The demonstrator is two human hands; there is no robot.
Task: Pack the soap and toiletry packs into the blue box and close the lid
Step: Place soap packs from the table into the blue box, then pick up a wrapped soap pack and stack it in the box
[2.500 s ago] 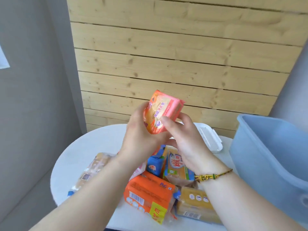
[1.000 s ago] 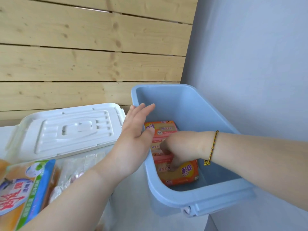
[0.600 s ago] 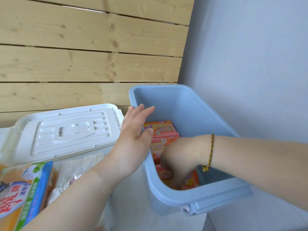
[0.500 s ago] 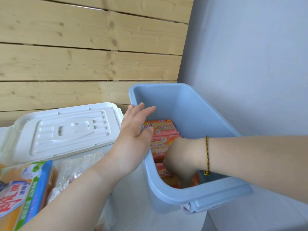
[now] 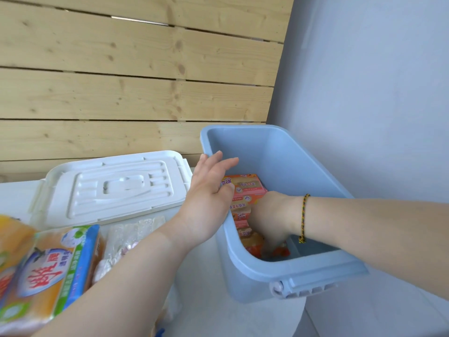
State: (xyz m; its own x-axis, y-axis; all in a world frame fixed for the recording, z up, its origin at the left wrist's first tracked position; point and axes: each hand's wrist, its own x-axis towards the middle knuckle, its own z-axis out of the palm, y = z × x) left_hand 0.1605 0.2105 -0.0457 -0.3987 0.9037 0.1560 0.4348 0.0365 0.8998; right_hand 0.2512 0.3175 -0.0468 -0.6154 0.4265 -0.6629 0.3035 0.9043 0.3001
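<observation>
Lying lengthwise in the blue box [image 5: 286,161], orange soap packs [image 5: 245,188].

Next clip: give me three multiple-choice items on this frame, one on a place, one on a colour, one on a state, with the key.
1. Where is the right hand?
A. inside the blue box
B. on the white lid
C. on the wall

2. What colour are the soap packs in the box?
A. green
B. orange-pink
C. black

3. The box is:
A. closed
B. overturned
C. open, lid lying beside it

Key: A, its fingers reach down among the packs; B, the wrappers show orange and pink; C, the lid lies flat left of the box, whose rim the left hand rests on.
</observation>
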